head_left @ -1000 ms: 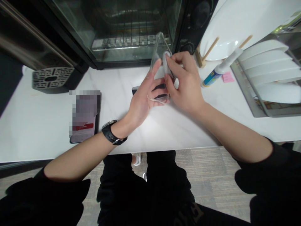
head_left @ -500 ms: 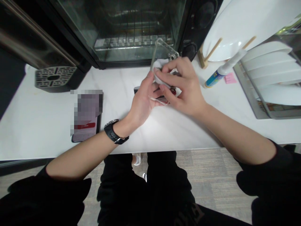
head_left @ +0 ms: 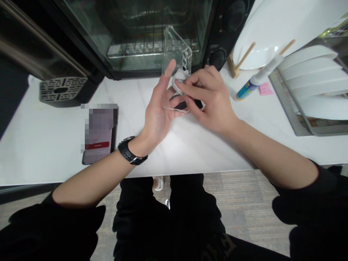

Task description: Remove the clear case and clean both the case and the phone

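Note:
My left hand (head_left: pixel 159 112) holds a clear phone case (head_left: pixel 176 54) upright above the white counter (head_left: pixel 49 137), its fingers spread along the case's left edge. My right hand (head_left: pixel 209 101) pinches a small white wipe (head_left: pixel 178 78) against the inside of the case near its camera cutout. A black watch (head_left: pixel 130 154) sits on my left wrist. A dark object lies on the counter under both hands, mostly hidden.
A phone (head_left: pixel 99 134) lies screen-up at the left. A black toaster oven (head_left: pixel 152 32) stands behind the hands, a dark appliance (head_left: pixel 58 88) further left. A white tube (head_left: pixel 258 78), pink note (head_left: pixel 263 88), plate on wooden stand (head_left: pixel 261 36) and dish rack (head_left: pixel 310 83) sit at the right.
The case has turned and tilted left, its top now higher against the oven door. My right hand slid the wipe down and left inside the case.

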Demonstrator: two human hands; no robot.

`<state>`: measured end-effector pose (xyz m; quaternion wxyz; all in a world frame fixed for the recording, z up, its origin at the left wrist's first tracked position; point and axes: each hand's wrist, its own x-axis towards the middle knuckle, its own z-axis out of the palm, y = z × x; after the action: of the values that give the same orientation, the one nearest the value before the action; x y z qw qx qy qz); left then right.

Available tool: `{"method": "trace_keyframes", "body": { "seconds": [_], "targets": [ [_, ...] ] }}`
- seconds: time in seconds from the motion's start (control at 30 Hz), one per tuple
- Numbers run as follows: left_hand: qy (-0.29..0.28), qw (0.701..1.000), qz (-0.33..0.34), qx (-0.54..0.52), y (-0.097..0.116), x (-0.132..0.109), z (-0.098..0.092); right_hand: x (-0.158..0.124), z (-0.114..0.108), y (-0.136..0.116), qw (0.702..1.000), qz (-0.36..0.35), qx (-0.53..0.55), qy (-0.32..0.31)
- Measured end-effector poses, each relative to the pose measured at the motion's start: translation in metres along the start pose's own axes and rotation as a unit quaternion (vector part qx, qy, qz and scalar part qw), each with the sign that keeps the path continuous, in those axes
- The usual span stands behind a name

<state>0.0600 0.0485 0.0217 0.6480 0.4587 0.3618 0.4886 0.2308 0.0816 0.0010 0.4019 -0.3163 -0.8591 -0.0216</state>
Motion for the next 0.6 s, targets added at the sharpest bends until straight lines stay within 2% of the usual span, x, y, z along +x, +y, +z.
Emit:
{"method": "trace_keyframes", "body": {
  "seconds": [0.13, 0.3, 0.5, 0.6],
  "targets": [
    [-0.035, 0.998, -0.033, 0.042, -0.001, -0.001, 0.001, 0.000, -0.001, 0.003, 0.997, 0.070, -0.022, 0.022],
    [-0.099, 0.993, -0.055, 0.032, -0.005, -0.001, 0.003, 0.002, -0.001, 0.010, 0.988, 0.103, 0.014, 0.113],
    [-0.113, 0.979, -0.029, 0.168, -0.004, -0.006, 0.003, 0.007, -0.005, 0.011, 0.963, 0.131, 0.035, 0.233],
    [-0.132, 0.973, -0.041, 0.186, -0.005, -0.006, 0.002, 0.010, -0.006, 0.014, 0.950, 0.132, 0.024, 0.282]
  ]
}}
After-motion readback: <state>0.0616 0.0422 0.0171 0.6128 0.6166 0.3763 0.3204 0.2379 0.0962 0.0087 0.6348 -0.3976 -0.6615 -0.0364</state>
